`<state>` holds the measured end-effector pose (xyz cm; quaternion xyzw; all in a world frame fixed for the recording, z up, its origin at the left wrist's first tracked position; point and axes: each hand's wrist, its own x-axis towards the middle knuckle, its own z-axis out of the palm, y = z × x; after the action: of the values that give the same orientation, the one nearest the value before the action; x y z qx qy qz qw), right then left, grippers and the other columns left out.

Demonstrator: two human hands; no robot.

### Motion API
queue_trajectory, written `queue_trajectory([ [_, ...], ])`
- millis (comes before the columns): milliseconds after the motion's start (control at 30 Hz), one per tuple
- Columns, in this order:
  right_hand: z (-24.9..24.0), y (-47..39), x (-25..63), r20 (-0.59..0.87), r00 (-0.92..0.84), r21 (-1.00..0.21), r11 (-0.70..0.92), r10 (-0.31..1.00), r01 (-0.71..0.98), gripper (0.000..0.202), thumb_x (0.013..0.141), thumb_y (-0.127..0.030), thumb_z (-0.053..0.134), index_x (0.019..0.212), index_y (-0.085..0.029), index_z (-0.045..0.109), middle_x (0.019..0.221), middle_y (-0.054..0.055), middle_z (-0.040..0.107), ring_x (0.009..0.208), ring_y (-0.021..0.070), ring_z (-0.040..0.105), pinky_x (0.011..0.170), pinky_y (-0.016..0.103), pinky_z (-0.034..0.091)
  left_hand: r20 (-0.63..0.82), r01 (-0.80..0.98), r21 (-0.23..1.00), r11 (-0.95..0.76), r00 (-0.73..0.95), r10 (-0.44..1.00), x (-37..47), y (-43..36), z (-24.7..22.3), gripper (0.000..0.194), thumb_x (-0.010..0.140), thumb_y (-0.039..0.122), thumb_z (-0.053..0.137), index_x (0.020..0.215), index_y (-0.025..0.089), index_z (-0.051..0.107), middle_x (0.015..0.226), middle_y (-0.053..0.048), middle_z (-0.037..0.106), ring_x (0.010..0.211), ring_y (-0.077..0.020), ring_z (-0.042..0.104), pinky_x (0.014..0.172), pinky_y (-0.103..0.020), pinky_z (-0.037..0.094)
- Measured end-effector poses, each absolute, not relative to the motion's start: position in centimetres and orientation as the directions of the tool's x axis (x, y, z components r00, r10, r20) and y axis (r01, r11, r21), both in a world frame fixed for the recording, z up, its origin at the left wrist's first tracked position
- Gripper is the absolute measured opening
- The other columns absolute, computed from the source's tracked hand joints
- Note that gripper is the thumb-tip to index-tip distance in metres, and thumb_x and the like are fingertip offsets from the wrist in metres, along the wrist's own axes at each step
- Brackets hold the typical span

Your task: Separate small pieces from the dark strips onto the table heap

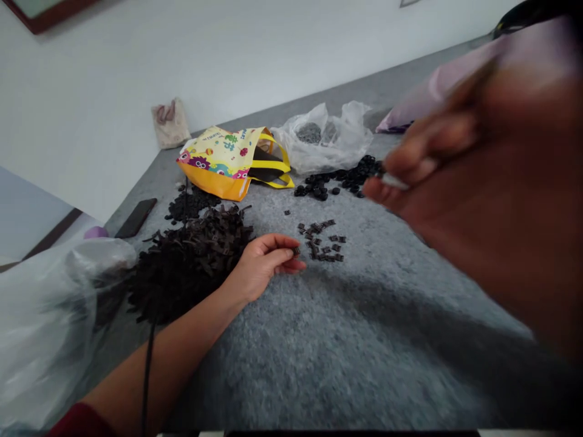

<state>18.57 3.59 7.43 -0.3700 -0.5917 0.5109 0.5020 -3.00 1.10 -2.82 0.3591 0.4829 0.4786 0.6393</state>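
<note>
My left hand (pixel 268 261) is closed in a pinch over the table, with a small dark slider-like buckle (pixel 296 250) between thumb and fingertips. Just right of those fingers lies a loose group of similar small buckles (pixel 325 249), and a single one (pixel 286 212) rests farther back. Close to the camera on the right, my right hand (pixel 455 145) is raised and smeared by motion. Its fingers look bent, but whether they hold anything is unclear. Behind its fingertips is a pile of black round pieces (pixel 319 187).
Dark cut strips (pixel 195 261) are heaped at left, with black pieces (pixel 194 203) behind. A yellow printed bag (pixel 223 158) and a clear plastic bag (pixel 314 136) stand farther back. Another plastic bag (pixel 40 328) and a dark flat object (pixel 136 217) are on the left.
</note>
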Motion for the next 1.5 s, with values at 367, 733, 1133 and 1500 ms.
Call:
queue_trajectory([
  [367, -2.2, 5.3, 16.5, -0.171, -0.609, -0.969, -0.019, 0.775, 0.248, 0.027, 0.079, -0.042, 0.067, 0.071, -0.017, 0.062, 0.057, -0.003, 0.053, 0.047, 0.0079, 0.044, 0.045, 0.022, 0.032, -0.174, -0.166, 0.968, 0.189, 0.097, 0.98, -3.1, 1.1, -3.1, 0.018, 0.075, 0.021, 0.073, 0.091, 0.014, 0.069, 0.075, 0.0, 0.07, 0.065, -0.0134, 0.072, 0.068, -0.025, 0.056],
  [733, -2.0, 5.5, 16.3, -0.142, -0.542, -0.925, 0.084, 0.828, 0.371, 0.018, 0.079, -0.034, 0.056, 0.072, -0.018, 0.062, 0.054, -0.003, 0.051, 0.048, 0.0097, 0.042, 0.046, 0.023, 0.031, -0.18, -0.109, 0.976, 0.189, 0.091, 0.979, -2.8, 1.1, -3.3, 0.017, 0.077, 0.02, 0.071, 0.093, 0.015, 0.07, 0.076, 0.0, 0.07, 0.065, -0.0124, 0.071, 0.068, -0.025, 0.055],
  [1133, -2.6, 5.7, 16.6, -0.095, -0.539, -0.927, 0.124, 0.837, 0.355, 0.022, 0.078, -0.038, 0.055, 0.07, -0.019, 0.061, 0.057, -0.003, 0.05, 0.051, 0.0102, 0.041, 0.047, 0.024, 0.029, -0.178, -0.07, 0.981, 0.182, 0.053, 0.983, -2.4, 1.0, -3.1, 0.016, 0.076, 0.018, 0.071, 0.092, 0.015, 0.071, 0.08, 0.0, 0.071, 0.064, -0.0113, 0.071, 0.067, -0.024, 0.056],
  [1500, -2.8, 6.0, 16.6, -0.161, -0.571, -0.924, 0.08, 0.805, 0.373, 0.017, 0.077, -0.033, 0.057, 0.071, -0.018, 0.062, 0.057, -0.003, 0.051, 0.048, 0.0088, 0.04, 0.045, 0.022, 0.028, -0.136, 0.033, 0.99, 0.134, 0.049, 0.99, -2.3, 1.0, -3.1, 0.015, 0.078, 0.017, 0.069, 0.092, 0.015, 0.072, 0.08, -0.001, 0.072, 0.067, -0.014, 0.072, 0.07, -0.028, 0.058],
])
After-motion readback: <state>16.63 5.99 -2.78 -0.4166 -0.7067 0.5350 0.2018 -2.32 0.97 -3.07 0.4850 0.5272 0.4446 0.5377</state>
